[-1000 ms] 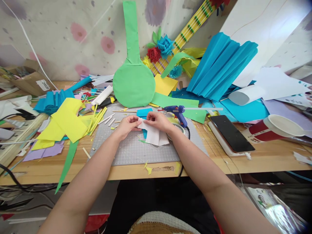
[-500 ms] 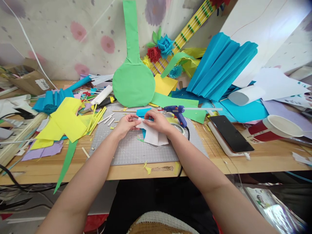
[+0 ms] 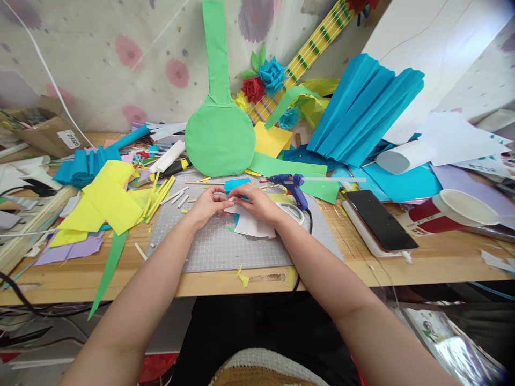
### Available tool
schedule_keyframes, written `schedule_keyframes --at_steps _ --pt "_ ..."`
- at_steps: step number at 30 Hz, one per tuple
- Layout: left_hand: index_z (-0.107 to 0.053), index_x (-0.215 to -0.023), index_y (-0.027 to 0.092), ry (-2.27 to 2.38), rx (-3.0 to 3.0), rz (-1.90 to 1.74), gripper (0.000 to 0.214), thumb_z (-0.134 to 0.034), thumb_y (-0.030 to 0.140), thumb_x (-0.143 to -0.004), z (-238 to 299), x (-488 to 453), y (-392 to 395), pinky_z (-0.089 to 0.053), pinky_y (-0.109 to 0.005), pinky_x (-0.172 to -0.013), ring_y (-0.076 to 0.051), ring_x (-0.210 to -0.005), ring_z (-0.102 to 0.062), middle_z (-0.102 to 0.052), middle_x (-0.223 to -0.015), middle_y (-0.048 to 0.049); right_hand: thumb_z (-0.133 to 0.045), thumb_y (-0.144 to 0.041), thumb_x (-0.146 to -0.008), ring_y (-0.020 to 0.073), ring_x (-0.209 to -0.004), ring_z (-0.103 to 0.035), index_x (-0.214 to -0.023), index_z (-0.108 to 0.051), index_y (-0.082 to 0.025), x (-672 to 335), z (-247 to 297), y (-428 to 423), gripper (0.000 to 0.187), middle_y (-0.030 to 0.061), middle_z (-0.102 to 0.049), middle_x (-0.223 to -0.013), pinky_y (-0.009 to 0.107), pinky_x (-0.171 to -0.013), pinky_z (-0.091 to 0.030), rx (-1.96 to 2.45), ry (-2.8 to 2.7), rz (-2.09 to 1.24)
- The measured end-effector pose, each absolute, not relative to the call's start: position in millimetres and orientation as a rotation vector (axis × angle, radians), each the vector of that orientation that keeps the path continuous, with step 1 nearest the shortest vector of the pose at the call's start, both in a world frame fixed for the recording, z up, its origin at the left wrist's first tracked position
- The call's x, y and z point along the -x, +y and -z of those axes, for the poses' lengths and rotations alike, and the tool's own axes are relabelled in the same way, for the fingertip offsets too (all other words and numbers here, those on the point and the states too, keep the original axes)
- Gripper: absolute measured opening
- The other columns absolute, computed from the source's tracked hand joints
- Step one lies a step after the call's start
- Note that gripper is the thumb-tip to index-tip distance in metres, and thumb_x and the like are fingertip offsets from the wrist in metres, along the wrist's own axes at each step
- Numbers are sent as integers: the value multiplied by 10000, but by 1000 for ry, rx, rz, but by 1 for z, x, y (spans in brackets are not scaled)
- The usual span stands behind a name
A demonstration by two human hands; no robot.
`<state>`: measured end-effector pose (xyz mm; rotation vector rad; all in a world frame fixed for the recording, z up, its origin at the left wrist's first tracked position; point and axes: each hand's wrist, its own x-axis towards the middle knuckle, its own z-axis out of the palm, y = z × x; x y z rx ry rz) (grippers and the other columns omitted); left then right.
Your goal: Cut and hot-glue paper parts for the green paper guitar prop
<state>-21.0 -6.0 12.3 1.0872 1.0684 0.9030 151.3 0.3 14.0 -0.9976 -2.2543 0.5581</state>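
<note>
Over the grey cutting mat (image 3: 217, 252), my left hand (image 3: 211, 206) and my right hand (image 3: 253, 199) meet, fingertips close together. Both are closed on a piece of white paper (image 3: 255, 225), pinching its upper left end. The paper's lower part hangs out below my right hand, and a bit of blue paper shows beside it. Another blue paper piece (image 3: 237, 184) lies just behind my fingers. Right of my right hand rests a blue glue gun (image 3: 295, 188) with a clear glue stick in it. A roll of tape (image 3: 295, 212) is partly hidden by my right wrist.
A green paper banjo-like shape (image 3: 221, 139) leans at the back. Yellow paper pieces (image 3: 108, 193) and thin white rolled sticks (image 3: 177, 197) lie left. On the right are a phone (image 3: 380, 220), a paper cup (image 3: 454, 212) and pleated blue paper (image 3: 366, 112). The glue gun's cord crosses the table edge.
My hands have turned the white paper slightly, and my right hand now covers more of its upper part. The fingertips have drawn closer together.
</note>
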Motion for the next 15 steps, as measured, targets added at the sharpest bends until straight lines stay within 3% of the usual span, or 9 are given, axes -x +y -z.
schedule_keyframes --at_steps 8,15 --pt "-434 -894 177 1044 -1192 -861 504 -763 250 -520 -10 22 -5 -499 -265 -569 -115 -628 -592 -595 -698 29 -513 -258 -810 156 -813 -504 -866 -594 -165 -152 -15 0 135 38 -600 -823 271 -731 -363 1064 -2246 -624" --pt "-513 -712 150 1038 -1328 -1008 344 -761 286 -516 -4 21 -1 -470 -228 -586 -82 -587 -554 -577 -650 32 -515 -240 -801 156 -826 -497 -857 -573 -172 -152 -12 3 105 41 -605 -859 276 -734 -354 1131 -2192 -594"
